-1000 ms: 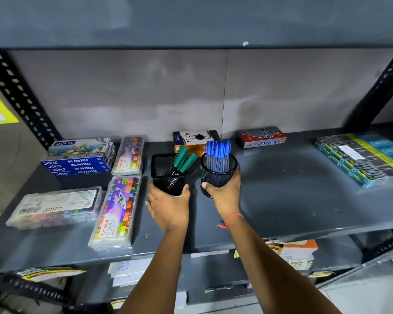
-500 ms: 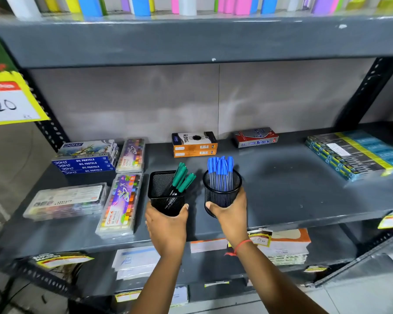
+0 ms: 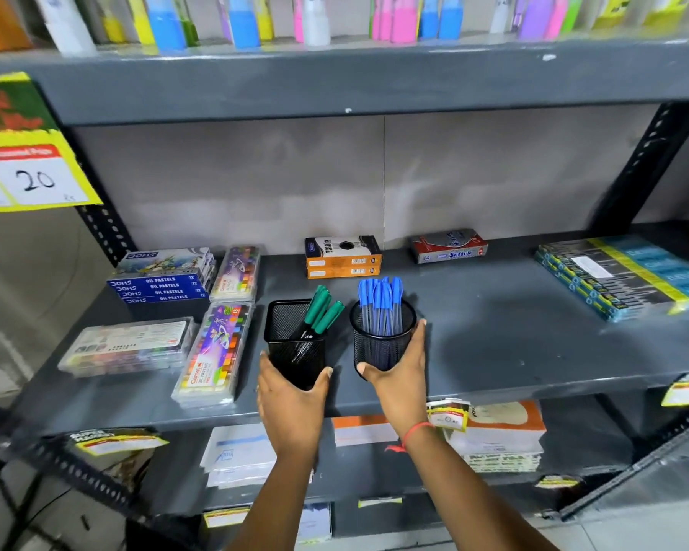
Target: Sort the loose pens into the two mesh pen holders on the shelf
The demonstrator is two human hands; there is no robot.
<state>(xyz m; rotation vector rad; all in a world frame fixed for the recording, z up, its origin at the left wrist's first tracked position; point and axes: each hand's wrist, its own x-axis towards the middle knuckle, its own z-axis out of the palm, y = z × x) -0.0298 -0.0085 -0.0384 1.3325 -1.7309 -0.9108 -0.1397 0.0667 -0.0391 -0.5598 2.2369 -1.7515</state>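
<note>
The dark grey metal shelf (image 3: 494, 344) carries everything, and places here are given from the square black mesh pen holder (image 3: 293, 344), which stands near the shelf's front edge. Well to that holder's right lies a stack of flat teal-and-yellow packets (image 3: 621, 276); to its left lie clear plastic cases of oil pastels (image 3: 215, 351); behind it sits an orange-and-black cardboard box (image 3: 343, 257).

Just to the right of the square holder, not touching it, stands the round black mesh pen holder (image 3: 382, 340). The left hand (image 3: 291, 403) wraps the square holder's near wall, thumb and fingers on either side, holding it. The right hand (image 3: 398, 375) cups the round holder the same way.

The blue-capped clear pens (image 3: 380, 304) stand upright in the round holder; the green-capped pens (image 3: 321, 312) lean right in the square one. No loose pen shows on the shelf, so the sorting looks finished and the step in hand seems to be placing the holders.

To do that well, keep both bases flat on the shelf and slide, not lift, since the leaning green pens could tip the lighter holder. Let go only once each stands steady.
</note>
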